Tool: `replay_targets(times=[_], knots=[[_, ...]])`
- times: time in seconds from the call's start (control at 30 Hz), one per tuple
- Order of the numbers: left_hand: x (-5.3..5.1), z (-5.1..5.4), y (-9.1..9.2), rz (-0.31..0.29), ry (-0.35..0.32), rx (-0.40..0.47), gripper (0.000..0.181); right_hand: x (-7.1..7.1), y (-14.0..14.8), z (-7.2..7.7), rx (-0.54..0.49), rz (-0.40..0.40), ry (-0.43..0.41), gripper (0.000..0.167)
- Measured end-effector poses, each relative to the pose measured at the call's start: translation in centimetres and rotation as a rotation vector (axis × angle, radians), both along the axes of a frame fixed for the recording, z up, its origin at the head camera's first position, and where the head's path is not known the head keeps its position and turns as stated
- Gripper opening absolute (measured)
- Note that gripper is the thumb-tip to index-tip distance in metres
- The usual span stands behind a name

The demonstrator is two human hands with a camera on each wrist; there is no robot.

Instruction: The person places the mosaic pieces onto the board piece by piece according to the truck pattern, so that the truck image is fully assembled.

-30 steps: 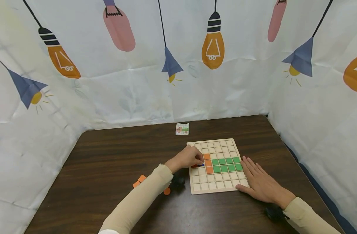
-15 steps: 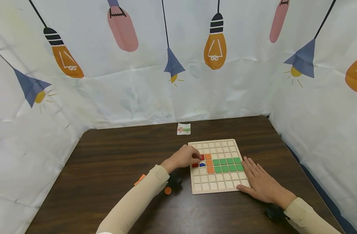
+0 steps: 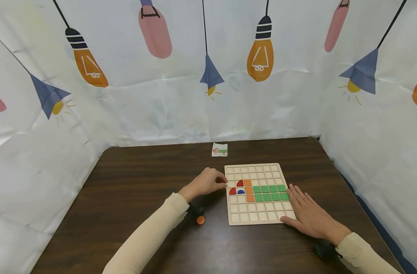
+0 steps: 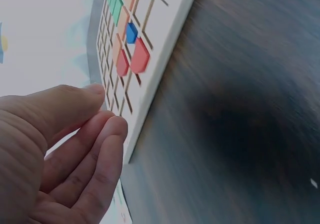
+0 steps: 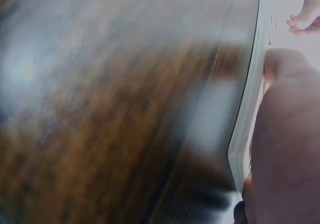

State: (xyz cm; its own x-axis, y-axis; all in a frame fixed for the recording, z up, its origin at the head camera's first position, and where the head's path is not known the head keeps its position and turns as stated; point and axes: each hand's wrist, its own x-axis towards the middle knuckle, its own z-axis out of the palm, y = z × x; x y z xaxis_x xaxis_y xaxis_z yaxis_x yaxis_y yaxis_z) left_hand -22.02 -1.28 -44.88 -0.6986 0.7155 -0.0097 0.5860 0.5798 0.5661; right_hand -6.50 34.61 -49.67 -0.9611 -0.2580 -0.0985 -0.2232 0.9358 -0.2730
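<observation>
A pale wooden grid board (image 3: 242, 217) lies on the dark table. Green squares (image 3: 270, 196) fill two rows on its right half, beside a column of orange squares (image 3: 250, 198). Left of these sit a blue half-round piece (image 3: 240, 192) and two red rounded-corner pieces, an upper red piece (image 3: 240, 183) and a lower red piece (image 3: 232, 191). My left hand (image 3: 205, 181) hovers by the board's left edge, fingers loosely bent; the left wrist view shows nothing between thumb and fingertips (image 4: 119, 126). My right hand (image 3: 312, 220) rests flat against the board's right edge.
A small printed card (image 3: 220, 150) with a coloured grid lies near the table's far edge. One round orange piece (image 3: 200, 220) lies near my left wrist. Behind the table hangs a white curtain (image 3: 181, 102) with printed lamps.
My left hand has drawn back leftward from the board, uncovering the upper red piece in its cell and the blue piece. My right hand stays in place. The head view has shifted slightly.
</observation>
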Motion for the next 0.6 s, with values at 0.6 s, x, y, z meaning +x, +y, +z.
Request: replay_targets(times=[0.6], knots=[[1.8,-0.1,-5.6,0.003,0.005,0.0,0.019,-0.1,0.1,0.2,-0.002,0.017,-0.026,0.103]])
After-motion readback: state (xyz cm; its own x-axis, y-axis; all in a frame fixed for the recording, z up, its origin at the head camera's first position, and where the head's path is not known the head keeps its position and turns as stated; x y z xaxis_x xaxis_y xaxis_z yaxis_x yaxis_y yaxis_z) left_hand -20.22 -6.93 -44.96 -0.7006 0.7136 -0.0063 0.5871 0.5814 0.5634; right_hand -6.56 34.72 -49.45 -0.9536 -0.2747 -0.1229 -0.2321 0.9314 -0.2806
